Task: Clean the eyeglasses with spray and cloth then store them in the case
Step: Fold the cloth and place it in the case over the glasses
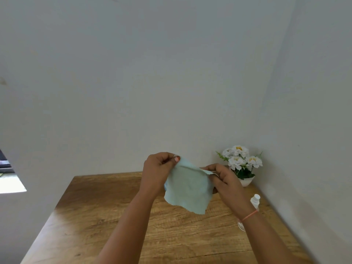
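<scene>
- Head view: the person holds a pale green cloth (188,189) up in the air, above the wooden table (95,216).
- L hand (158,168): fingers curled in, thumb and forefinger pinch the upper L corner of the cloth. The thumb nail shows right at the cloth edge.
- R hand (222,180): also curled, it pinches the upper R edge of the cloth, a bit lower than the L one.
- The cloth hangs free from these two pinches and does not touch the table. Its edge is zigzag-cut and its lowest corner points down.
- A blue strip (165,185) shows at the lower L side of the cloth, behind it. I cannot tell what it is.
- The spray bottle (254,201) is white and stands on the table near the R wall. The R forearm hides its lower part.
- A clear rounded thing (241,226) peeks out under the R wrist, at table level. It is too hidden to say what it is.
- The R wrist carries a thin pink-orange band (249,215).
- A small white pot w/ white flowers (241,162) stands in the far R corner of the table, behind the R hand.
- The walls are pale, and a window (7,176) edge shows at far L.
</scene>
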